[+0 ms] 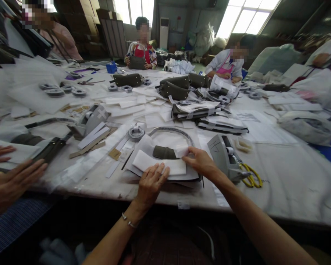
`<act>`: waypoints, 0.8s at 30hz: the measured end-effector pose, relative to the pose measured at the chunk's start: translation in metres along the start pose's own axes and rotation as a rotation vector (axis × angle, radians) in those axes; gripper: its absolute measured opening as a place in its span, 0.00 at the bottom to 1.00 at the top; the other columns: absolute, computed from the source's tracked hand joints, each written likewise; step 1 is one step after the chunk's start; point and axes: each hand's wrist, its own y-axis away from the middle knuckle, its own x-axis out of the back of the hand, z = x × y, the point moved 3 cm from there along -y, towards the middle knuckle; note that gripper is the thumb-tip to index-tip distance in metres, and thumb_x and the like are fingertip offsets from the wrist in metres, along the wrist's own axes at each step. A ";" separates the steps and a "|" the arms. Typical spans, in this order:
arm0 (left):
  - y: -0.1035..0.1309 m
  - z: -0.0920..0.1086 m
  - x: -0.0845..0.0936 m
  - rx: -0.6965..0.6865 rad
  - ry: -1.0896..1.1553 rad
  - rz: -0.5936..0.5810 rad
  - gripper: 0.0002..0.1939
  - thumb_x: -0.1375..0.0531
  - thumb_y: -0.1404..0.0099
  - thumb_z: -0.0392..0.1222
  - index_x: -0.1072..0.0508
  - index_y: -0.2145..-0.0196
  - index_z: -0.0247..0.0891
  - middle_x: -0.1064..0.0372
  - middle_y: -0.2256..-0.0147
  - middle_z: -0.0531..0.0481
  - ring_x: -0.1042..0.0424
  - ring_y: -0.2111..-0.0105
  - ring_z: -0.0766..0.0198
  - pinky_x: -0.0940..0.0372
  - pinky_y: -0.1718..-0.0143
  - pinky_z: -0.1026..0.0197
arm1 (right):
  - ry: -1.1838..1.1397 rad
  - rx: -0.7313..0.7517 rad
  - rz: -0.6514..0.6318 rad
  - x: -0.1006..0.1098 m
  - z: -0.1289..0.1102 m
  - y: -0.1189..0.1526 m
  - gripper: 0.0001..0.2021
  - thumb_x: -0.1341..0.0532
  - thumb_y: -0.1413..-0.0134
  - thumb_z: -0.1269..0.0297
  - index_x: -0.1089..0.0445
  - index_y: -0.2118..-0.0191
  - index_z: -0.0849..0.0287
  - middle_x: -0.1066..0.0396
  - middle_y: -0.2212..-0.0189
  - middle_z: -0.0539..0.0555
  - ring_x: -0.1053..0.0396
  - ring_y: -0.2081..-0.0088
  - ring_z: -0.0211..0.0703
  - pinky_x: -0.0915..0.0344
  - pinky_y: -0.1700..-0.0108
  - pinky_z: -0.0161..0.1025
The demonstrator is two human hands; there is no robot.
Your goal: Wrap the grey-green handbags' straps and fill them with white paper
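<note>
In front of me lies a dark olive handbag [164, 152] with white paper around it and its dark wrapped handle [173, 129] arching away from me. A folded strip of white foam sheet [160, 165] lies across its near side. My left hand [152, 180] rests on the foam's near edge, fingers stretched out. At the bag's right side my right hand [200, 161] pinches a small translucent strip of tape [182, 151], thumb and forefinger together. A grey tape dispenser [222, 156] stands just right of that hand, with yellow-handled scissors [252, 176] beside it.
A co-worker's hands [19, 178] press on another bag at the left. A second tape dispenser [92, 119], a tape roll [136, 133] and card strips lie left of my bag. Stacked wrapped bags [206, 114] lie beyond. Several people work around the table [292, 176].
</note>
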 end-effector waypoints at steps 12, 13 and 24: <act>-0.029 0.008 0.029 -0.004 0.093 -0.428 0.14 0.40 0.33 0.44 0.27 0.53 0.35 0.29 0.50 0.40 0.32 0.48 0.47 0.38 0.45 0.45 | 0.485 0.328 0.308 -0.064 -0.011 0.058 0.07 0.45 0.38 0.74 0.31 0.59 0.58 0.25 0.56 0.56 0.32 0.52 0.48 0.48 0.39 0.47; -0.039 0.010 0.031 -0.031 0.092 -0.478 0.11 0.42 0.32 0.44 0.26 0.58 0.35 0.27 0.55 0.40 0.30 0.52 0.48 0.37 0.47 0.45 | 0.467 0.329 0.323 -0.065 -0.009 0.059 0.08 0.45 0.38 0.75 0.31 0.59 0.58 0.26 0.55 0.56 0.32 0.51 0.48 0.48 0.39 0.47; -0.084 0.003 -0.028 -0.002 0.293 -0.585 0.10 0.46 0.30 0.41 0.28 0.66 0.36 0.29 0.66 0.47 0.28 0.64 0.60 0.33 0.63 0.61 | 0.249 0.294 0.435 -0.062 0.006 0.056 0.07 0.45 0.36 0.70 0.31 0.65 0.57 0.25 0.66 0.55 0.29 0.60 0.47 0.39 0.45 0.47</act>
